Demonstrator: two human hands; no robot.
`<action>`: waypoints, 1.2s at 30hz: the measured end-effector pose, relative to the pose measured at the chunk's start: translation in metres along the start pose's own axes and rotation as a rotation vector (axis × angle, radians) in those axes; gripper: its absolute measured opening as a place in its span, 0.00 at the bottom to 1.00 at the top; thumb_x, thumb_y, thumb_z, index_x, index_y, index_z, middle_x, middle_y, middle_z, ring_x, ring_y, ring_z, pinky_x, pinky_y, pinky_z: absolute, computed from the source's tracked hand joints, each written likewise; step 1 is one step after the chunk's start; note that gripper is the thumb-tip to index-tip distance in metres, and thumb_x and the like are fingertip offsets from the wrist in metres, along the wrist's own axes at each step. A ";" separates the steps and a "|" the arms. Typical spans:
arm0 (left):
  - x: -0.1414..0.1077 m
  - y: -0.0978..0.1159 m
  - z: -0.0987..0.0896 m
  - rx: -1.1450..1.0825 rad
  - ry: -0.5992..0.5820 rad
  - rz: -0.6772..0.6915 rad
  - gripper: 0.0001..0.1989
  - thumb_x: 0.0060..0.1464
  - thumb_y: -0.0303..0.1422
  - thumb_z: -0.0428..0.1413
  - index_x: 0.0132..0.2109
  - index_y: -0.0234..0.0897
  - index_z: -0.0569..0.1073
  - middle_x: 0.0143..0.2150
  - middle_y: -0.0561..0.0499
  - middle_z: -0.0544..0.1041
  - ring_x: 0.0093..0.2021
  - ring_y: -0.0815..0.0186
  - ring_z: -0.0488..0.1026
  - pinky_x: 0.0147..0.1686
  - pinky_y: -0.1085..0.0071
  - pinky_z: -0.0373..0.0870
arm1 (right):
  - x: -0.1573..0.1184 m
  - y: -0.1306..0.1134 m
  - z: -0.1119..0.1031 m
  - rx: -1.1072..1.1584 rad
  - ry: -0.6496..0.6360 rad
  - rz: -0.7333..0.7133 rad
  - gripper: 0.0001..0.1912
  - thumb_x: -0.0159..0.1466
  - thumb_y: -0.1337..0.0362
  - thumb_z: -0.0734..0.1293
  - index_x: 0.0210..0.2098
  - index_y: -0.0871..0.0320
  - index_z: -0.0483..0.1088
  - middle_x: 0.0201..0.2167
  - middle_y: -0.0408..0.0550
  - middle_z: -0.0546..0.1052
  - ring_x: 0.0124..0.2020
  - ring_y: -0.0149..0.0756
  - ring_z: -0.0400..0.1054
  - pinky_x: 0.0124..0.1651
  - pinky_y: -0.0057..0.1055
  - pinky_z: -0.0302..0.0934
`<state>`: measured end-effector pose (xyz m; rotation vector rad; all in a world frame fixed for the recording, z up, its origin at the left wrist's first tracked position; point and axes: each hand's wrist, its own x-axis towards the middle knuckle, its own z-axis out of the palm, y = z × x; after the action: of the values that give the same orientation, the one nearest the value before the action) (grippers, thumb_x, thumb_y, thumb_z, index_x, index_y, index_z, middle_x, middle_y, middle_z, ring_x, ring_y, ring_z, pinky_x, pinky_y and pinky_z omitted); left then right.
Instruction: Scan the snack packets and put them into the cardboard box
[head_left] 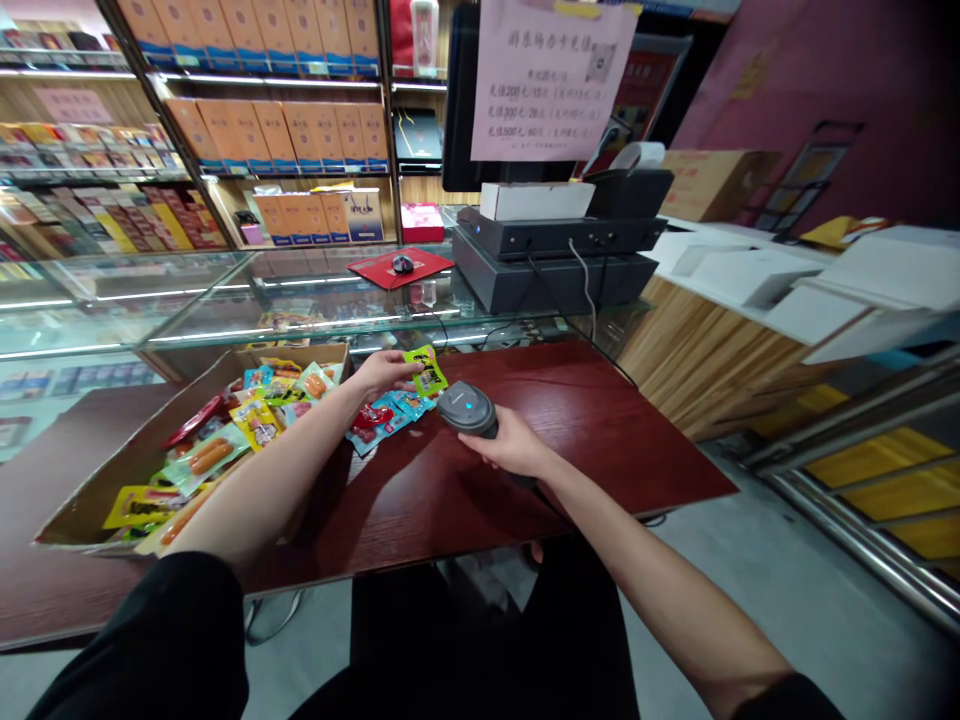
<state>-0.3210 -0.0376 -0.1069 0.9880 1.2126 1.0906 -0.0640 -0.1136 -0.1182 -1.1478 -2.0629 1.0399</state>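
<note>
My left hand [386, 372] pinches a small yellow-green snack packet [426, 371] by its left edge, above the dark red table [570, 420]. In my right hand [514, 442] is a dark grey barcode scanner [466, 408] with a small blue light on top. Its head points toward the packet, and the two are close together. Blue and red snack packets [386, 420] lie on the table below my left hand. To the left, an open cardboard box [82, 505] holds many snack packets, including wrapped sausages [208, 456]; my left forearm passes over it.
Behind the table runs a glass display counter [300, 290] with a black mouse [403, 264] on a red mat. A monitor [461, 120] stands above a black cash drawer [555, 275]. Shelves of orange boxes [289, 135] line the back. White boxes [750, 275] sit on the right-hand counter.
</note>
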 end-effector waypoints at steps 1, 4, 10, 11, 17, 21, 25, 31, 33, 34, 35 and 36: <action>0.001 -0.001 0.000 0.000 -0.004 -0.002 0.20 0.32 0.31 0.71 0.35 0.30 0.75 0.34 0.46 0.79 0.33 0.63 0.77 0.32 0.67 0.78 | 0.000 -0.001 0.000 0.003 -0.005 -0.003 0.14 0.59 0.56 0.68 0.39 0.59 0.70 0.18 0.41 0.73 0.17 0.31 0.68 0.22 0.25 0.60; 0.003 -0.002 0.000 0.015 0.011 -0.013 0.19 0.33 0.31 0.71 0.34 0.31 0.74 0.32 0.48 0.79 0.32 0.64 0.77 0.32 0.68 0.77 | 0.000 -0.003 0.001 0.015 -0.020 0.007 0.14 0.58 0.57 0.68 0.40 0.59 0.69 0.18 0.41 0.73 0.17 0.31 0.68 0.21 0.25 0.60; 0.003 -0.002 -0.001 -0.002 -0.012 -0.008 0.19 0.33 0.30 0.71 0.35 0.31 0.74 0.33 0.46 0.79 0.33 0.63 0.78 0.31 0.67 0.78 | 0.000 -0.002 0.001 0.012 -0.023 0.024 0.14 0.58 0.57 0.68 0.40 0.59 0.69 0.18 0.41 0.73 0.15 0.30 0.67 0.19 0.24 0.59; 0.002 -0.002 -0.001 -0.003 -0.020 0.002 0.19 0.34 0.30 0.71 0.35 0.31 0.74 0.34 0.46 0.79 0.33 0.63 0.78 0.31 0.67 0.78 | 0.000 -0.002 0.001 0.009 -0.023 0.025 0.14 0.58 0.57 0.68 0.40 0.59 0.69 0.19 0.41 0.73 0.15 0.30 0.67 0.19 0.24 0.59; 0.003 -0.003 -0.001 0.000 -0.031 0.016 0.18 0.34 0.30 0.71 0.34 0.31 0.75 0.33 0.46 0.80 0.32 0.64 0.78 0.31 0.67 0.79 | 0.000 -0.005 -0.001 0.018 -0.031 0.023 0.14 0.58 0.56 0.69 0.39 0.59 0.69 0.17 0.41 0.72 0.16 0.30 0.67 0.21 0.24 0.60; 0.001 0.005 -0.001 0.006 0.012 0.024 0.19 0.33 0.29 0.71 0.34 0.30 0.74 0.31 0.47 0.79 0.29 0.64 0.77 0.27 0.69 0.78 | 0.000 -0.013 -0.005 0.052 -0.060 0.035 0.15 0.59 0.55 0.68 0.39 0.59 0.69 0.17 0.41 0.72 0.16 0.31 0.67 0.20 0.24 0.61; -0.014 0.026 -0.016 0.050 0.067 0.042 0.20 0.32 0.31 0.72 0.34 0.31 0.75 0.31 0.47 0.79 0.29 0.64 0.77 0.27 0.69 0.78 | 0.003 -0.022 -0.007 0.069 -0.089 0.023 0.15 0.59 0.55 0.68 0.38 0.59 0.68 0.16 0.41 0.71 0.15 0.31 0.66 0.19 0.24 0.61; -0.077 0.062 -0.093 0.206 0.222 0.139 0.20 0.30 0.36 0.72 0.30 0.31 0.74 0.26 0.51 0.76 0.27 0.69 0.74 0.28 0.72 0.76 | 0.023 -0.030 0.010 0.052 -0.146 -0.037 0.16 0.58 0.54 0.69 0.38 0.60 0.67 0.15 0.40 0.71 0.14 0.31 0.66 0.17 0.23 0.58; -0.106 0.072 -0.124 0.252 0.317 0.170 0.18 0.31 0.36 0.72 0.28 0.32 0.74 0.24 0.52 0.75 0.26 0.69 0.74 0.28 0.73 0.75 | 0.030 -0.035 0.018 0.053 -0.177 -0.062 0.16 0.58 0.54 0.69 0.38 0.60 0.67 0.16 0.41 0.71 0.14 0.31 0.66 0.17 0.24 0.59; -0.121 0.076 -0.138 0.260 0.365 0.181 0.17 0.33 0.36 0.71 0.29 0.32 0.75 0.24 0.52 0.74 0.26 0.70 0.73 0.28 0.73 0.75 | 0.034 -0.037 0.022 0.055 -0.195 -0.074 0.16 0.58 0.54 0.69 0.37 0.59 0.67 0.16 0.41 0.72 0.14 0.32 0.66 0.18 0.25 0.60; -0.135 0.080 -0.150 0.262 0.406 0.188 0.16 0.35 0.35 0.71 0.30 0.33 0.76 0.24 0.52 0.75 0.26 0.70 0.73 0.29 0.73 0.75 | 0.037 -0.040 0.027 0.058 -0.215 -0.087 0.16 0.58 0.54 0.69 0.37 0.59 0.67 0.16 0.41 0.72 0.14 0.32 0.66 0.18 0.25 0.60; -0.149 0.083 -0.160 0.262 0.438 0.189 0.15 0.38 0.34 0.70 0.32 0.33 0.76 0.24 0.51 0.75 0.26 0.70 0.73 0.30 0.72 0.75 | 0.039 -0.043 0.031 0.063 -0.233 -0.099 0.16 0.58 0.54 0.69 0.38 0.59 0.68 0.16 0.41 0.72 0.14 0.32 0.66 0.18 0.25 0.60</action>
<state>-0.4922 -0.1650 -0.0118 1.1138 1.6750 1.3684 -0.1257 -0.1052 -0.0954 -0.9196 -2.2227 1.2292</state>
